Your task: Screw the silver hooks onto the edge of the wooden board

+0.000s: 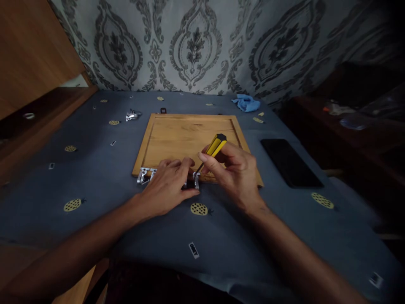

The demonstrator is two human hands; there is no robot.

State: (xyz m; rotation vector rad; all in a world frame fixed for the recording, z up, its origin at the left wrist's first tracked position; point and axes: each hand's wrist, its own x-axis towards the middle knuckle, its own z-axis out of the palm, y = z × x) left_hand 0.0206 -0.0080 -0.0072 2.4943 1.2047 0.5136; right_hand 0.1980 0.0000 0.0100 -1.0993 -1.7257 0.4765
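A wooden cabinet door panel [186, 135] lies flat on a blue-grey cloth [95, 181]. My right hand [236, 171] grips a yellow and black screwdriver [215, 145], its tip pointing down at a silver hinge [196, 180] on the panel's near edge. Beside it, my left hand [169, 183] lies over that hinge with fingers curled on it, pressing it to the wood. A second silver hinge [144, 174] sits at the panel's near left corner, just left of my left hand.
A black phone [289, 162] lies right of the panel. A loose silver hinge [132, 115] and a crumpled blue cloth [246, 102] sit farther back. Wooden furniture [31, 55] stands at the left, a dark shelf [348, 118] at the right, patterned wallpaper behind.
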